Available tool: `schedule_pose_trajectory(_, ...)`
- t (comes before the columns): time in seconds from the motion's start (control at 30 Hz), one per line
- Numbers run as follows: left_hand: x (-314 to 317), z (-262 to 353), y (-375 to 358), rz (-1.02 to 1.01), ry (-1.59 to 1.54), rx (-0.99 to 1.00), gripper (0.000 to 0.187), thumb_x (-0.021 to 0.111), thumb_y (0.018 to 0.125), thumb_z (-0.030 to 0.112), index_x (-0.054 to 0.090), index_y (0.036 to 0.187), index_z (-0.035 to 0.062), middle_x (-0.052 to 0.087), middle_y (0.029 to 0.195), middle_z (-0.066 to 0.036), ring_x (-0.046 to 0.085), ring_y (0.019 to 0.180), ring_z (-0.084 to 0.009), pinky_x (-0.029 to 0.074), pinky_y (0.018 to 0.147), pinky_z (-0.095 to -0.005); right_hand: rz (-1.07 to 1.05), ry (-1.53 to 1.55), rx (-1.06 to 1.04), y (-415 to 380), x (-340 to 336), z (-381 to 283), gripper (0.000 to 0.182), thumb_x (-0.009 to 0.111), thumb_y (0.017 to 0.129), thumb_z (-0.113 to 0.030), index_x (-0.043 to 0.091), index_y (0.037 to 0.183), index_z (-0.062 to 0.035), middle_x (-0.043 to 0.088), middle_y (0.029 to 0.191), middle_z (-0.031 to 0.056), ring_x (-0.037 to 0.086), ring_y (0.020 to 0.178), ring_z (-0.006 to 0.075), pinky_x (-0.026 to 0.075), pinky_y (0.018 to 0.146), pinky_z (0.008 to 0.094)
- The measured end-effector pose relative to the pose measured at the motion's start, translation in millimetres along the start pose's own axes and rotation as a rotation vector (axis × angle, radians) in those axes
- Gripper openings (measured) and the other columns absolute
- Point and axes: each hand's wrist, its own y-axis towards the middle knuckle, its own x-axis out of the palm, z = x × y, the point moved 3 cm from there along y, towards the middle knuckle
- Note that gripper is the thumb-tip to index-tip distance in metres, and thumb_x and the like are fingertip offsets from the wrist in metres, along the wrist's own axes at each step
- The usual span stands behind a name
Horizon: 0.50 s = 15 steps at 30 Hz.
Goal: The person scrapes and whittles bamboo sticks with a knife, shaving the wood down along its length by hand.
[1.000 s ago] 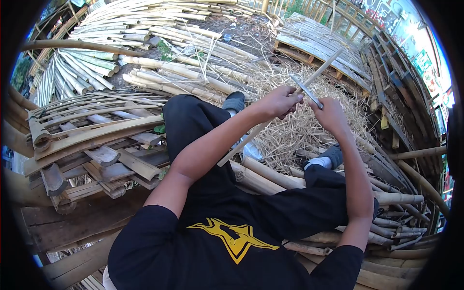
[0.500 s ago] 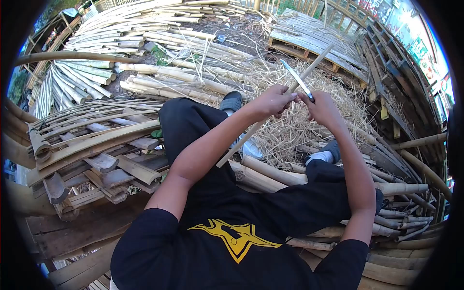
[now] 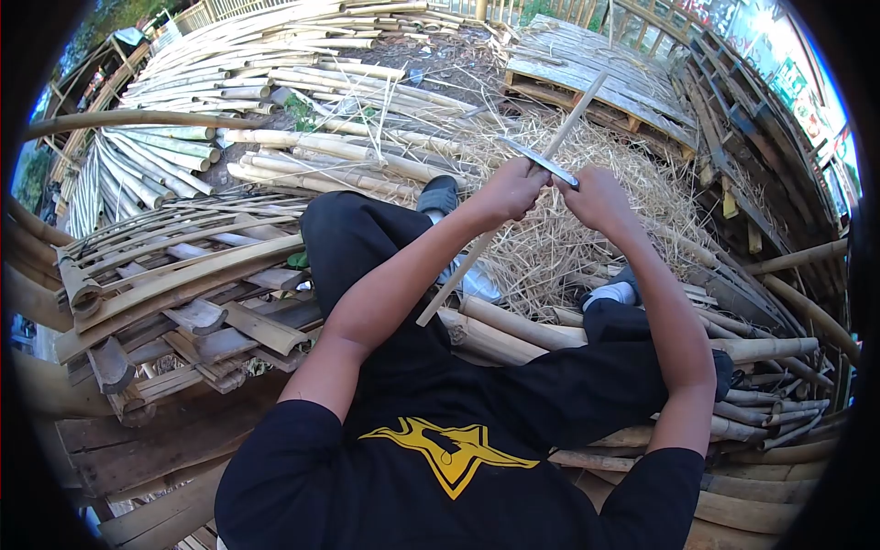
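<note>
Left hand (image 3: 515,191): grip wrapped round bamboo strip (image 3: 579,110), held aslant. Right hand (image 3: 598,200): grip clenched on knife (image 3: 541,162), blade crossing strip. Shavings (image 3: 532,252) heaped below.

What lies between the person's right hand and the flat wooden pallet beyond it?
In the head view, loose, pale straw-like litter fills the stretch between the right hand and the wooden pallet; the held strip slants up to its left.

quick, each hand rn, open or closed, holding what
Left hand: closed, holding a long, thin, pale tan bamboo strip.
Right hand: closed, holding a narrow, silver, metal-bladed knife.
</note>
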Motion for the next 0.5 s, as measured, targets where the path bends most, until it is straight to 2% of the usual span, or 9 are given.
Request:
schedule_pose_trajectory(0.13, 1.8, -1.0, 0.6, 0.017, 0.028, -0.007, 0.019, 0.047, 0.098, 0.022, 0.048, 0.09, 0.0051, 0.035, 0.055, 0.004, 0.031, 0.043, -0.0059, 0.026, 0.037, -0.0244, 0.042, 0.015, 0.061, 3.3, 3.8, 1.2, 0.034, 0.058, 0.082, -0.029, 0.066, 0.082, 0.004, 0.065, 0.08, 0.0259, 0.064, 0.078, 0.0406, 0.051, 0.073, 0.0474)
schedule_pose_trajectory(0.2, 2.6, -1.8, 0.5, 0.025, 0.043, -0.005, 0.019, 0.048, 0.097, 0.022, 0.049, 0.089, 0.0052, 0.036, 0.056, 0.004, 0.032, 0.043, -0.0062, 0.028, 0.038, -0.0245, 0.099, 0.02, 0.076, 10.0, 10.7, 5.1, 0.032, 0.059, 0.079, -0.027, 0.064, 0.084, 0.0048, 0.064, 0.085, 0.0266, 0.064, 0.083, 0.0408, 0.051, 0.075, 0.0469)
schedule_pose_trajectory(0.3, 1.2, -13.4, 3.6, 0.074, 0.152, 0.011, 0.021, 0.049, 0.096, 0.023, 0.049, 0.087, 0.0039, 0.039, 0.056, 0.002, 0.037, 0.043, -0.0074, 0.031, 0.038, -0.0262, 0.068, 0.039, 0.074, 16.3, 20.7, 5.2, 0.031, 0.06, 0.076, -0.025, 0.064, 0.085, 0.004, 0.064, 0.09, 0.0269, 0.064, 0.088, 0.0399, 0.051, 0.077, 0.0463)
schedule_pose_trajectory(0.37, -1.1, -21.3, 5.4, 0.186, 0.441, 0.197, 0.024, 0.049, 0.096, 0.023, 0.049, 0.084, 0.0025, 0.042, 0.057, 0.001, 0.041, 0.044, -0.0084, 0.032, 0.039, -0.0279, 0.059, 0.025, 0.072, 18.2, 27.5, 6.1, 0.03, 0.06, 0.076, -0.025, 0.064, 0.085, 0.0041, 0.064, 0.09, 0.0271, 0.063, 0.089, 0.0397, 0.051, 0.078, 0.046)
schedule_pose_trajectory(0.47, -0.9, -39.3, 11.3, 0.135, 0.45, 0.11, 0.024, 0.049, 0.096, 0.022, 0.049, 0.082, 0.0017, 0.046, 0.058, -0.001, 0.045, 0.045, -0.009, 0.032, 0.038, -0.0297, 0.035, -0.007, 0.066, 23.0, 41.3, 13.7, 0.029, 0.06, 0.075, -0.023, 0.065, 0.085, 0.004, 0.064, 0.09, 0.027, 0.064, 0.089, 0.0388, 0.052, 0.079, 0.045)
schedule_pose_trajectory(0.5, -0.4, -44.9, 15.5, 0.135, 0.384, 0.062, 0.021, 0.049, 0.096, 0.022, 0.049, 0.086, 0.0033, 0.042, 0.058, 0.001, 0.041, 0.043, -0.0079, 0.031, 0.037, -0.0274, 0.027, -0.026, 0.056, 28.0, 42.0, 17.8, 0.028, 0.06, 0.075, -0.023, 0.065, 0.084, 0.0037, 0.064, 0.088, 0.0267, 0.064, 0.088, 0.038, 0.052, 0.079, 0.0443)
